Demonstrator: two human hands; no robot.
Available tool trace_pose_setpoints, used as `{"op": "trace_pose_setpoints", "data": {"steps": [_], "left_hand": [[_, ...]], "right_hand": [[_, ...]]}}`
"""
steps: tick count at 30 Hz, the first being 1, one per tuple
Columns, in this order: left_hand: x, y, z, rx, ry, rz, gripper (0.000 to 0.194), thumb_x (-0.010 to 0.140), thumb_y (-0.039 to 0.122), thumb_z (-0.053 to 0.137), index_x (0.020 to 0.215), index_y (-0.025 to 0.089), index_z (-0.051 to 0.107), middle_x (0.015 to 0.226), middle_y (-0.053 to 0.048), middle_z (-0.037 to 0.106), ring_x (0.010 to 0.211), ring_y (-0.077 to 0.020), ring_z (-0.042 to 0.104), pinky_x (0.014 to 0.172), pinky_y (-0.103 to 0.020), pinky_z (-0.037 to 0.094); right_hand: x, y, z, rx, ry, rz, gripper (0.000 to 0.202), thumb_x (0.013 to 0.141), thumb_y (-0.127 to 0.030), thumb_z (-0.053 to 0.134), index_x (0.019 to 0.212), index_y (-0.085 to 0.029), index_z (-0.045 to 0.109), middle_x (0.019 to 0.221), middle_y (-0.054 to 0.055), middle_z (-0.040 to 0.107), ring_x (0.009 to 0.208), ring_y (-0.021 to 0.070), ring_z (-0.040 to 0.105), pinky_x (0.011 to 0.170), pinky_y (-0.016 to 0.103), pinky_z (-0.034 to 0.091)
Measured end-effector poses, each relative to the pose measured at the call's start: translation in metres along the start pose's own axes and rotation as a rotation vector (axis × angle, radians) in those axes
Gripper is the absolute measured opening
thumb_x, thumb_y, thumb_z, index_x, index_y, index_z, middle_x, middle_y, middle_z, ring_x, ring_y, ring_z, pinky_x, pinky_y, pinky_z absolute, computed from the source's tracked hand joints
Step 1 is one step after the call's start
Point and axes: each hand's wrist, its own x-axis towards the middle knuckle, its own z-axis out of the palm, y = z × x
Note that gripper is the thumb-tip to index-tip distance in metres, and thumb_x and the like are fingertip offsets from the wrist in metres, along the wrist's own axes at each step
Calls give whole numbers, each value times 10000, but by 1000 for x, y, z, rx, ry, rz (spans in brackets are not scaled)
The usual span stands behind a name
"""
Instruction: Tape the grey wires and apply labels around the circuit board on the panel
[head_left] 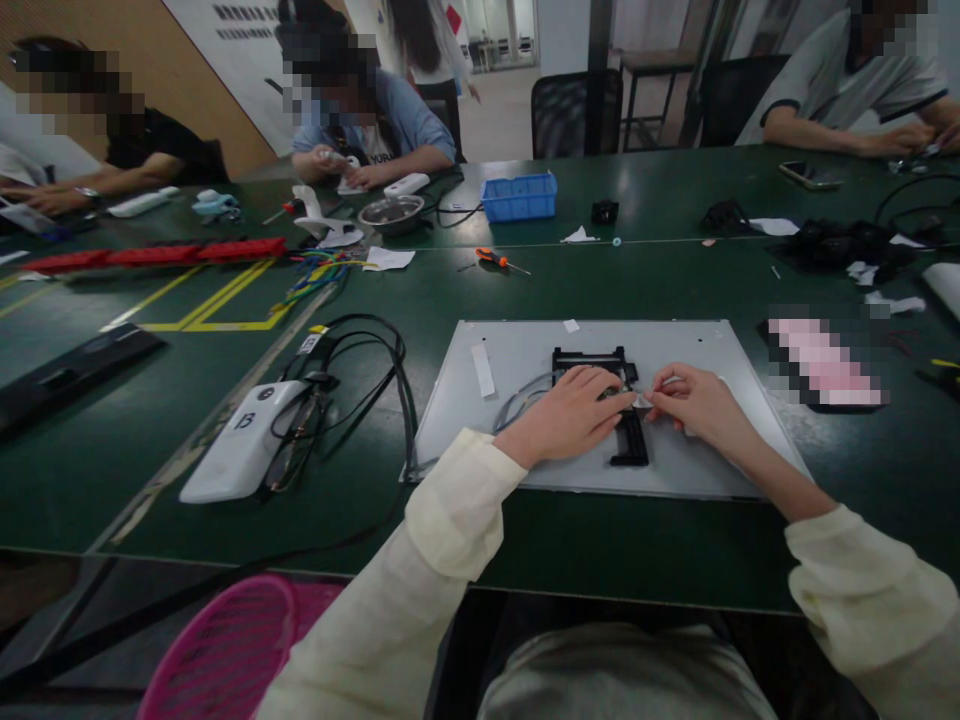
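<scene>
A black plastic frame [631,440] lies on a light grey board [442,410] in front of me, with grey cables [517,398] running out to its left. My left hand [574,410] lies over the frame's middle, its fingers bent on it and the index finger reaching right. Just right of the frame, my right hand [694,402] pinches a small white piece [642,400] between thumb and fingertips. The left fingertip comes up close to that piece; whether it touches cannot be made out. Much of the frame is hidden under the left hand.
A white strip [484,370] lies on the board. Left of it are a white power bank [244,440] and black cables [397,370]; right, a phone [825,365]. Farther back are an orange screwdriver [493,258], a blue basket [519,197] and a metal bowl [391,213]. Other people sit across the table.
</scene>
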Motion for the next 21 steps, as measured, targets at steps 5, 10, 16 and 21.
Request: {"op": "trace_pose_setpoints", "data": {"steps": [5,10,16,21], "left_hand": [[1,1,3,21,17,-15,333,941,235,358,1234,203,514,1216,-104,500,1178,-241,440,1030,-407,348],[3,3,4,33,23,-4,334,917,217,410,1236,205,508,1211,-97,497,1169,-241,443,1024,-416,346],[2,3,3,50,19,-17,337,911,221,421,1237,209,505,1221,-97,496,1175,-242,440,1017,-420,349],[2,3,3,56,14,-14,331,913,224,417,1231,200,505,1235,-100,486,1183,-238,435,1026,-402,343]], "right_hand": [[-4,-5,2,-73,6,-67,239,760,-427,640,799,-202,570,672,18,682,537,161,645,438,228,433],[-5,-6,3,-200,31,-150,170,785,-368,626,801,-199,633,738,4,689,589,157,661,602,282,492],[-7,-10,0,-360,25,-287,132,817,-307,597,841,-221,693,811,13,698,729,175,644,676,295,473],[-6,-10,-5,-538,10,-342,144,824,-290,594,866,-219,712,831,25,622,645,144,584,633,292,445]]}}
